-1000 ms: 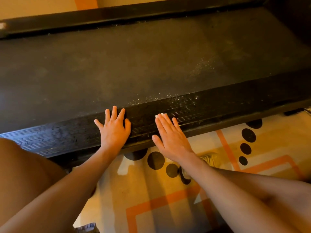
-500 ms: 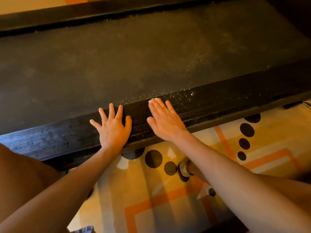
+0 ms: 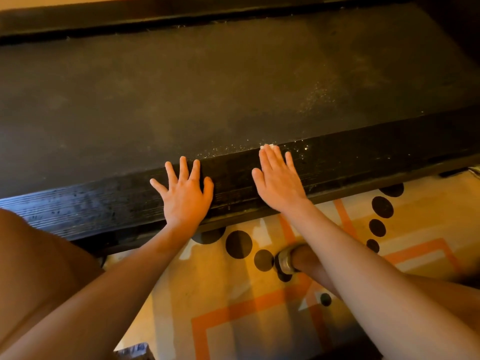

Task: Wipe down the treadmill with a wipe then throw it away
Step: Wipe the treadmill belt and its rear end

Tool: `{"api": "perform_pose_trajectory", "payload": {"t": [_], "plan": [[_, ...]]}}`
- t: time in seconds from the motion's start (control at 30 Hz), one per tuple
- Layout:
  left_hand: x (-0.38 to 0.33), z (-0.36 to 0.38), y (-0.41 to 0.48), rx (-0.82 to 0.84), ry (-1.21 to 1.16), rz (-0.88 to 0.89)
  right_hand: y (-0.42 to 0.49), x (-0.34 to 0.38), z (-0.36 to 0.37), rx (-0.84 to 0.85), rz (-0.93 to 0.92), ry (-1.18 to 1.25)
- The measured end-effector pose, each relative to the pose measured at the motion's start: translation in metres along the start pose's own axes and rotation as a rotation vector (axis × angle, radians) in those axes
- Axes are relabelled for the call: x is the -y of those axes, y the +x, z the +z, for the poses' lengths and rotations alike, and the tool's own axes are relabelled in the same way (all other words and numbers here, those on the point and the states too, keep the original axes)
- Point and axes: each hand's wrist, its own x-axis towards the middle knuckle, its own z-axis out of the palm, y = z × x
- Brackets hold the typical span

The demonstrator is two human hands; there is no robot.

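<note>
Black treadmill point(image 3: 363, 162), near edge rail: left hand point(image 3: 185, 196) flat, fingers spread, grasping nothing; right hand point(image 3: 279, 183) flat, straight fingers pressing white wipe point(image 3: 268, 145) down.

Patterned rug point(image 3: 428, 216), treadmill point(image 3: 207, 87) on it, perhaps dust-flecked

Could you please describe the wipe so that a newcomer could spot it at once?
From the wide dark treadmill belt, drop to the glossy black side rail along its near edge. The wipe lies there under the flat right hand; only a small white scrap shows past the fingertips. Unlike the fine pale specks nearby, it is one solid white patch.
</note>
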Motion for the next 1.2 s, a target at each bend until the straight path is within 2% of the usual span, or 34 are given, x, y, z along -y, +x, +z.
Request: {"api": "perform_pose_trajectory", "payload": {"t": [0.13, 0.2, 0.3, 0.37, 0.4, 0.53, 0.6, 0.67, 0.73, 0.83, 0.9, 1.03, 1.07, 1.2], "plan": [[0.000, -0.001, -0.001, -0.003, 0.009, -0.009, -0.016, 0.053, 0.010, 0.054, -0.190, 0.074], [0.001, 0.000, -0.001, 0.000, 0.007, -0.006, -0.013, 0.048, 0.011, 0.042, -0.222, 0.049], [0.000, 0.000, -0.001, 0.001, 0.003, -0.001, 0.004, 0.018, 0.005, 0.012, -0.046, 0.001], [-0.001, 0.000, 0.000, -0.001, 0.004, 0.001, 0.005, 0.023, 0.001, -0.009, 0.092, 0.017], [-0.001, -0.001, 0.000, -0.003, 0.004, -0.001, 0.001, 0.036, 0.002, -0.014, 0.090, 0.037], [0.001, 0.001, -0.001, -0.009, -0.001, -0.005, -0.025, 0.063, 0.014, 0.015, -0.148, 0.018], [0.001, 0.002, -0.001, -0.002, -0.001, -0.009, -0.014, 0.039, 0.009, -0.021, -0.072, 0.027], [0.001, 0.001, -0.001, 0.004, 0.001, 0.000, -0.005, 0.016, 0.003, -0.049, 0.081, 0.020], [0.000, 0.001, 0.001, 0.000, -0.007, 0.005, -0.008, 0.028, 0.003, -0.058, 0.121, 0.030], [0.001, 0.002, 0.001, -0.005, -0.004, 0.001, -0.029, 0.069, 0.015, 0.015, -0.105, 0.054], [0.002, 0.002, 0.000, -0.008, -0.005, -0.001, -0.029, 0.064, 0.015, 0.030, -0.152, 0.038], [0.000, 0.001, 0.000, 0.000, -0.010, 0.002, -0.009, 0.018, 0.002, -0.028, 0.083, 0.059], [0.000, 0.001, 0.000, -0.003, -0.011, 0.004, -0.013, 0.021, 0.002, -0.025, 0.096, 0.067], [0.001, 0.001, 0.000, -0.013, -0.005, -0.004, -0.056, 0.058, 0.020, 0.017, -0.128, 0.117]]}}
